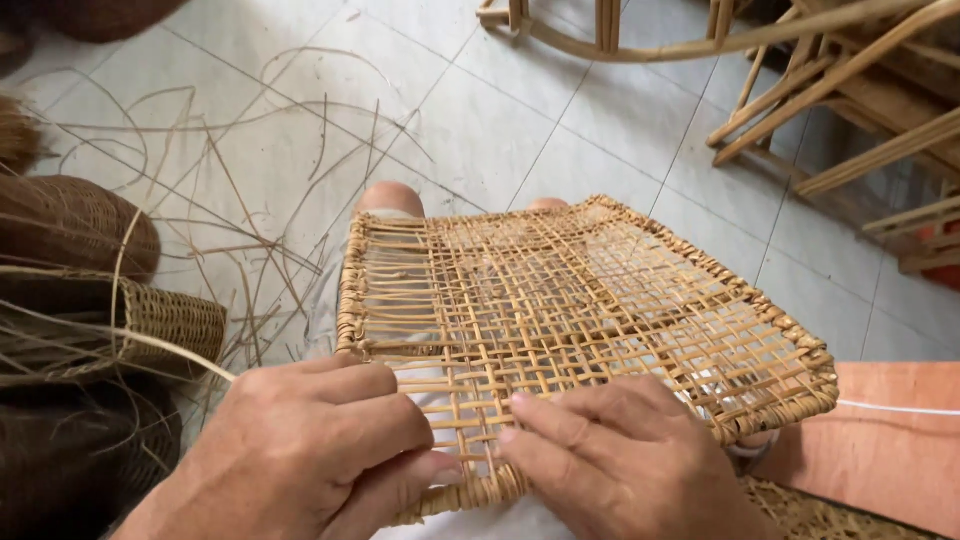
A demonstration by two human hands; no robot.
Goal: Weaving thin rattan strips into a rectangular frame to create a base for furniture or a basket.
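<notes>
Left hand (pixel 320 450) curled, thumb and fingers pinched on near edge of tan open-weave square cane panel (pixel 590 300). Right hand (pixel 620 455) flat, fingers together, pressing weave just beside left. Panel lies across knees, tilted, far corner pointing up-right; no clear long axis. Pale tiled floor (pixel 500 120) open beyond far edge. Loose thin cane strands (pixel 250 180) left; bare wooden chair frames (pixel 840 90) upper right.

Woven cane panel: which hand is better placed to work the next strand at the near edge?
Right, probably. The right hand has its fingertips already on the open weave of the woven cane panel, by the near rim. The left hand lies curled over the panel's near-left corner, apparently steadying it.
</notes>
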